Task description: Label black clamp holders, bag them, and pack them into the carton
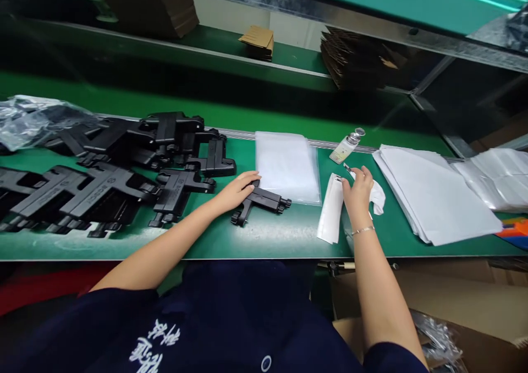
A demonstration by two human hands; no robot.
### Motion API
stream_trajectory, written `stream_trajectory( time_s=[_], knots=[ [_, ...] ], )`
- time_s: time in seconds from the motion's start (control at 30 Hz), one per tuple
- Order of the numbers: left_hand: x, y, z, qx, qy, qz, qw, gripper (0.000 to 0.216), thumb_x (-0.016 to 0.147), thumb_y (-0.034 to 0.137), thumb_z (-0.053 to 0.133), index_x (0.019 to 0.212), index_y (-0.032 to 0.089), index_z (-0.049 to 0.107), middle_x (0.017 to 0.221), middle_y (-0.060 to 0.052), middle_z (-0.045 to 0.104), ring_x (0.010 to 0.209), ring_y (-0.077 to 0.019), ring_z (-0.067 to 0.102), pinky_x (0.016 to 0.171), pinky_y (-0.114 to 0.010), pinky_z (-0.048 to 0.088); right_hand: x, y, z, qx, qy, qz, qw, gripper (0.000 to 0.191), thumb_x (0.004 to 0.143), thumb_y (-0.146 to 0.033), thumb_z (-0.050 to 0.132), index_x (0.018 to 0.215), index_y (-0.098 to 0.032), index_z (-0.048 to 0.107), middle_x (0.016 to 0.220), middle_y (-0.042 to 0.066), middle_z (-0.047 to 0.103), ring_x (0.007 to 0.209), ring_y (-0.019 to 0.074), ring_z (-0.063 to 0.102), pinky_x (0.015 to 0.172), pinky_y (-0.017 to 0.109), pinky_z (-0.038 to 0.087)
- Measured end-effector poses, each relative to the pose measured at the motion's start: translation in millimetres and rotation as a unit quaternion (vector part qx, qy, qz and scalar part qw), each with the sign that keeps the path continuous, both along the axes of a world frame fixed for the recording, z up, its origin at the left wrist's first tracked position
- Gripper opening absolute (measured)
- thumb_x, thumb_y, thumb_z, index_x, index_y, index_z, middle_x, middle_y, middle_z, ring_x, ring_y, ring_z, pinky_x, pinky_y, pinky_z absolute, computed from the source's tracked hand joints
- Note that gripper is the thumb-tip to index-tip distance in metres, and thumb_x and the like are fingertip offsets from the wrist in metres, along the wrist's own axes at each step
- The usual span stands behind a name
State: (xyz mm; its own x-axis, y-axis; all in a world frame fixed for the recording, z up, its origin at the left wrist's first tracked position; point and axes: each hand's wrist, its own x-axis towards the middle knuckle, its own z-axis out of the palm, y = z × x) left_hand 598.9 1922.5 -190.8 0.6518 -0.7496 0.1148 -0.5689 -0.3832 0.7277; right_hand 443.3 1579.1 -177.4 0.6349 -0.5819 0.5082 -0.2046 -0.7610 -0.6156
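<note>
My left hand [237, 190] rests on a black plastic bracket [264, 201] that lies on the green bench [268, 235] in front of me, fingers curled over its near end. My right hand [358, 188] is closed around a white cloth [377, 197] and presses on the bench, next to a narrow white sleeve [330, 210]. A small clear bottle [346, 145] lies on its side just beyond that hand. A stack of clear plastic bags [287, 165] lies between the two hands, farther back.
Several more black brackets [124, 169] are spread over the left of the bench, with crumpled plastic wrap [28, 121] behind them. White sheets [433, 191] are stacked at right. Folded cardboard [355, 59] sits on the rear shelf. A cardboard box [454, 307] stands below at right.
</note>
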Motion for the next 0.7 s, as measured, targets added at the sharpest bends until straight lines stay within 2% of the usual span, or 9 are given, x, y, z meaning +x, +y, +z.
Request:
stream_trajectory(
  time_s=[0.07,0.13,0.2,0.3,0.47,0.7],
  knots=[
    [-17,4,-12.9,-0.018,0.012,0.041,0.999,0.041,0.089,0.025,0.036,0.124,0.017,0.057,0.136,-0.011,0.049,0.131,-0.0219,0.044,0.115,-0.045,0.031,-2,41,5.6,0.022,-0.023,0.034,0.999,0.019,0.081,-0.035,0.061,0.092,-0.020,0.062,0.129,0.016,0.054,0.128,0.0322,0.043,0.109,0.057,0.027],
    [-39,4,-20.0,-0.026,0.017,0.083,0.996,0.041,0.090,0.021,0.036,0.126,0.017,0.054,0.137,-0.012,0.046,0.133,-0.0222,0.041,0.115,-0.046,0.030,-5,91,6.5,0.133,-0.009,0.112,0.985,0.018,0.087,-0.037,0.054,0.081,-0.022,0.063,0.120,0.011,0.061,0.120,0.0282,0.052,0.106,0.053,0.033],
    [-58,3,-22.3,-0.025,0.025,0.101,0.994,0.040,0.091,0.020,0.037,0.129,0.018,0.051,0.142,-0.013,0.041,0.137,-0.0243,0.035,0.116,-0.049,0.029,-7,139,2.5,0.222,0.029,0.173,0.959,0.019,0.085,-0.036,0.057,0.073,-0.022,0.063,0.114,0.009,0.065,0.116,0.0273,0.055,0.104,0.050,0.036],
    [-76,0,-21.5,-0.029,0.040,0.103,0.993,0.039,0.093,0.021,0.038,0.130,0.020,0.048,0.148,-0.011,0.035,0.143,-0.0269,0.025,0.117,-0.053,0.025,-5,183,-7.9,0.263,0.070,0.177,0.946,0.019,0.081,-0.034,0.059,0.067,-0.022,0.062,0.110,0.009,0.067,0.119,0.0290,0.052,0.104,0.050,0.035],
    [-82,-2,-18.9,-0.049,0.061,0.098,0.992,0.037,0.093,0.018,0.037,0.128,0.021,0.048,0.150,-0.010,0.034,0.145,-0.0276,0.019,0.117,-0.054,0.023,-1,196,-16.2,0.242,0.083,0.135,0.957,0.018,0.079,-0.029,0.058,0.062,-0.022,0.059,0.107,0.008,0.067,0.111,0.0277,0.054,0.100,0.049,0.037],
    [-83,-3,-16.7,-0.065,0.077,0.098,0.990,0.036,0.093,0.017,0.036,0.127,0.020,0.048,0.151,-0.010,0.033,0.146,-0.0276,0.018,0.117,-0.053,0.025,-5,203,-17.5,0.227,0.074,0.123,0.963,0.020,0.081,-0.028,0.058,0.062,-0.022,0.056,0.112,0.009,0.064,0.114,0.0271,0.051,0.101,0.048,0.037]
  ],
)
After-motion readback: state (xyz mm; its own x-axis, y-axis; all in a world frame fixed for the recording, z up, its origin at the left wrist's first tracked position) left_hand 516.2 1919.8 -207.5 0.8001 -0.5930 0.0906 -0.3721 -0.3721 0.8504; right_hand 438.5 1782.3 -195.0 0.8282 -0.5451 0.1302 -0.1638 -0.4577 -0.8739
